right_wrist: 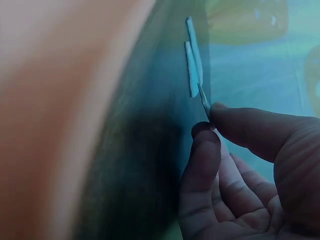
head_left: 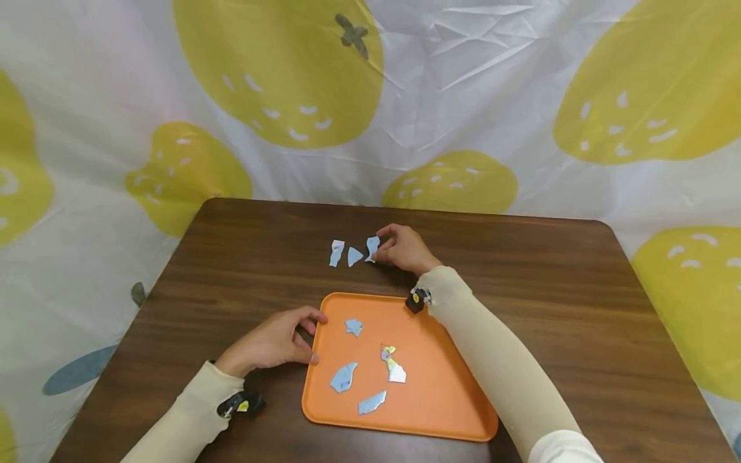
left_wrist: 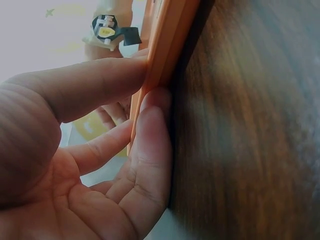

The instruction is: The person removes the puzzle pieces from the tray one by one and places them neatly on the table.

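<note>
My right hand (head_left: 408, 249) pinches a pale-blue shard (head_left: 373, 247) beyond the far edge of the orange tray (head_left: 440, 399), while my left hand (head_left: 274, 341) grips the tray's left rim. Two more shards (head_left: 337, 254) also lie past that far edge; four pieces (head_left: 344, 377) lie on the tray. I judge I'm either placing or lifting this shard; the next move calls for a light pinch or a clean release. My fingers cover the shard's edge, so contact with the tabletop (head_left: 260, 270) is unclear. My right forearm (head_left: 503, 360) hides the tray's right side.
</note>
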A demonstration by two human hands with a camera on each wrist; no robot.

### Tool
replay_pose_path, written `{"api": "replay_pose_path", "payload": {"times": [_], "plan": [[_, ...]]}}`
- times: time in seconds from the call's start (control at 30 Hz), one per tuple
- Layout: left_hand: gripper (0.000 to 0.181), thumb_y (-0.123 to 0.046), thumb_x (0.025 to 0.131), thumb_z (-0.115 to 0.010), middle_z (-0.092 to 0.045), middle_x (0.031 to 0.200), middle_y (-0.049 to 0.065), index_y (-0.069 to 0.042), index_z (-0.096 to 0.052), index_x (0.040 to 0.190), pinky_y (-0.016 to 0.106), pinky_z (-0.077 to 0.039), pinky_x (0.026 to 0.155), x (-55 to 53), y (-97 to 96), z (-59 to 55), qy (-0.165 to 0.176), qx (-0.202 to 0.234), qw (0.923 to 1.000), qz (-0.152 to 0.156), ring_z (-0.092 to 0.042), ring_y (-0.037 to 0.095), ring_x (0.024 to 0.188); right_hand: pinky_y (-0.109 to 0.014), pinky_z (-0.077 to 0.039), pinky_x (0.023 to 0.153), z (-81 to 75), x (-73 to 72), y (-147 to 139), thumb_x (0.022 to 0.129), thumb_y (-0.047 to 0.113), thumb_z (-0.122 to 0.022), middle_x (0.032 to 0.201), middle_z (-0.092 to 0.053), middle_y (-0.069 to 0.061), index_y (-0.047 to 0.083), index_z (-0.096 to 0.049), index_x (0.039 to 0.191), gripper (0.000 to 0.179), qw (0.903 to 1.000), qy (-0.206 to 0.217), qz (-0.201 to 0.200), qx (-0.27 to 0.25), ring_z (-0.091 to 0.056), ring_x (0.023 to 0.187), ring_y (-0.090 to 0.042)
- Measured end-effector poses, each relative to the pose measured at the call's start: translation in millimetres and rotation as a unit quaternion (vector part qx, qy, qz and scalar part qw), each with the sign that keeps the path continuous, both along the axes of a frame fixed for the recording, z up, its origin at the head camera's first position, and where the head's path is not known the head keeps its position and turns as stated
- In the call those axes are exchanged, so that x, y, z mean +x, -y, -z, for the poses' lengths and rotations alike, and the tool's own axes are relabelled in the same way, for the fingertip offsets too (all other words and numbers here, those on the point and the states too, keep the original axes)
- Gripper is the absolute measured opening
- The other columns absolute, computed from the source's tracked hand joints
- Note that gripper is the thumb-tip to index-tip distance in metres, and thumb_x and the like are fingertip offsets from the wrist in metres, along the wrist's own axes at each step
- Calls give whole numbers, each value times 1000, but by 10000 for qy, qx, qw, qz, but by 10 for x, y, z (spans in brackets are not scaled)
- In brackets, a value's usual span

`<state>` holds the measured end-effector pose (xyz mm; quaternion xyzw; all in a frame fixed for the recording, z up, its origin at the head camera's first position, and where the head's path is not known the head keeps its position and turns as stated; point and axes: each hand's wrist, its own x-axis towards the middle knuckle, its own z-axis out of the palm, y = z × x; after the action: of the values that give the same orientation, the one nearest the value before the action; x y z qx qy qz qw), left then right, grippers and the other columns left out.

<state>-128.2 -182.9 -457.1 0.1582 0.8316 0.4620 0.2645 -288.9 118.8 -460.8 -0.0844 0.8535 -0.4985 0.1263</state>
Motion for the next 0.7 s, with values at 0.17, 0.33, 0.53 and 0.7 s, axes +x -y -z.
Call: {"api": "replay_pose_path", "payload": {"times": [0.17,0.33,0.53,0.7], "plan": [[65,-9,80,-92,-60,114,14,-8,-60,138,30,-61,75,25,-10,10,57,-32,10000,-31,-77,17,83,-26,-56,60,23,13,-2,88,7,-83,93,-77,-11,3,-62,137,53,9999,118,-78,20,-65,61,-13],[65,-9,80,-92,-60,113,14,-7,-61,137,30,-61,74,26,-11,14,8,-23,10000,-37,-76,17,82,-26,-56,60,1,18,14,87,7,-83,89,-77,-10,2,-64,134,51,9998,30,-154,116,-65,61,-13],[65,-9,80,-92,-60,113,14,-8,-61,137,30,-60,74,3,-25,15,-44,-15,10000,-30,-76,16,83,-26,-56,61,-13,4,-15,87,7,-83,89,-78,-10,1,-64,135,52,9998,22,-129,158,-66,62,-13],[65,-7,81,-91,-60,114,15,-6,-60,138,29,-61,74,9,-32,12,-11,40,10000,8,-77,17,83,-26,-57,64,-12,27,-73,88,9,-83,88,-77,-9,0,-63,138,54,9999,96,-108,42,-66,65,-13]]}}
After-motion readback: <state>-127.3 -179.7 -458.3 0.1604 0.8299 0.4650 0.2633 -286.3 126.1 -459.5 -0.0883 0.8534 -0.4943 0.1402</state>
